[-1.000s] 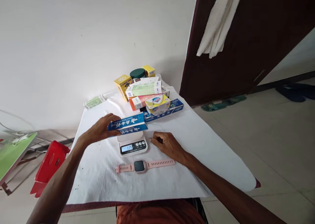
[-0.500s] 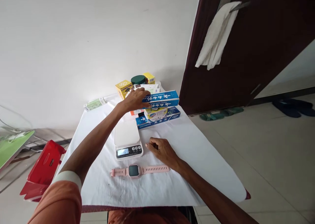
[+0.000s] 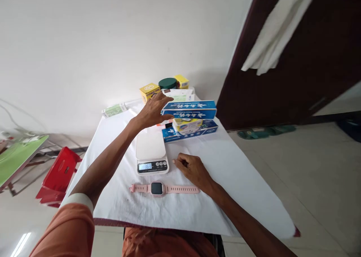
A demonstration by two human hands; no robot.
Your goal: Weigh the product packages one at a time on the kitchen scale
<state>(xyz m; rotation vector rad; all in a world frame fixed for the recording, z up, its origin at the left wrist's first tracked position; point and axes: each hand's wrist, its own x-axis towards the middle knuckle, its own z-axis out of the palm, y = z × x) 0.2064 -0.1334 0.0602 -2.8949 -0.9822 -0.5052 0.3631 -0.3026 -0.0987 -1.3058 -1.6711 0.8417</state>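
Note:
My left hand [image 3: 156, 109] is open at the left end of a blue toothpaste box [image 3: 188, 110], thumb and fingers spread apart. That box lies across a yellow-and-white box [image 3: 188, 125], which rests on another blue box [image 3: 208, 126]. Just in front of this pile sits a white kitchen scale [image 3: 150, 146], its display lit and its plate bare. My right hand [image 3: 191, 168] rests on the cloth right of the scale, fingers curled closed with nothing visible in them. Closer to me lies a pink-strapped smartwatch [image 3: 156, 188], stretched out flat.
Behind the pile stand a yellow box [image 3: 149, 89], a green-lidded jar [image 3: 167, 83] and a smaller yellow box [image 3: 182, 81]. A green-and-white box [image 3: 114, 110] lies at the table's back left. Left of the white-clothed table [image 3: 239, 189] is a red chair [image 3: 60, 170].
My left hand has let go of the blue toothpaste box and drawn slightly left from it. The scale's digits have changed. My right hand stays put while the view shifts.

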